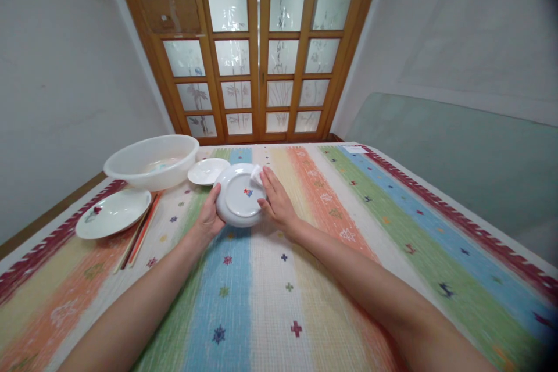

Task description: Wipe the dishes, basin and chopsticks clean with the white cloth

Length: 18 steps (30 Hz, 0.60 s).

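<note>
While the left hand grips the left rim of a white plate tilted up on the striped tablecloth, the right hand presses a small white cloth against its upper right edge.

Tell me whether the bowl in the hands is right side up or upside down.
Upside down: the bowl shows its base ring and maker's mark, held between the left hand and right hand.

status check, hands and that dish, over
Left hand grips upturned dish at its left edge. Right hand presses white cloth on its rim. Basin, saucer, plate, chopsticks lie left, apart.
</note>
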Each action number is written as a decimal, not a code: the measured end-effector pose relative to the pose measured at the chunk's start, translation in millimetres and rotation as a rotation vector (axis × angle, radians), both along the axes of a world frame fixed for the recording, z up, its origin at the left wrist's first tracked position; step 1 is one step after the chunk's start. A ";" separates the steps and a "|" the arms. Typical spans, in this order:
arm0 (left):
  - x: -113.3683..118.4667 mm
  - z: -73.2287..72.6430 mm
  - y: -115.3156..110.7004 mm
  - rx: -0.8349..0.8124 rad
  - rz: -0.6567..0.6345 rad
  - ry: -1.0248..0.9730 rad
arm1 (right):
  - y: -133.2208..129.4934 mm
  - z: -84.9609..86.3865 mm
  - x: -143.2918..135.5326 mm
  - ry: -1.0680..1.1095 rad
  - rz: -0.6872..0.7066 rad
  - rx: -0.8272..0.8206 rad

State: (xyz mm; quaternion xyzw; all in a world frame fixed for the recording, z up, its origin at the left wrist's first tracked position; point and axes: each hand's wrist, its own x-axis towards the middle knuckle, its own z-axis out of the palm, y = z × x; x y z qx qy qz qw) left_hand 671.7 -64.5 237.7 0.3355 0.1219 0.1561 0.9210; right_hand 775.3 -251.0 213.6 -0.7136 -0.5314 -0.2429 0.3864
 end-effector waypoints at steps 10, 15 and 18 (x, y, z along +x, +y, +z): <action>2.4 -5.2 9.7 0.010 0.105 0.040 | 1.1 -23.8 3.5 0.290 0.076 0.028; 5.5 4.3 17.3 -0.028 0.220 -0.049 | 11.3 -32.4 -24.7 0.367 0.056 -0.003; 4.5 12.1 16.1 -0.030 0.277 -0.090 | 11.7 -27.6 -43.7 0.320 0.079 -0.006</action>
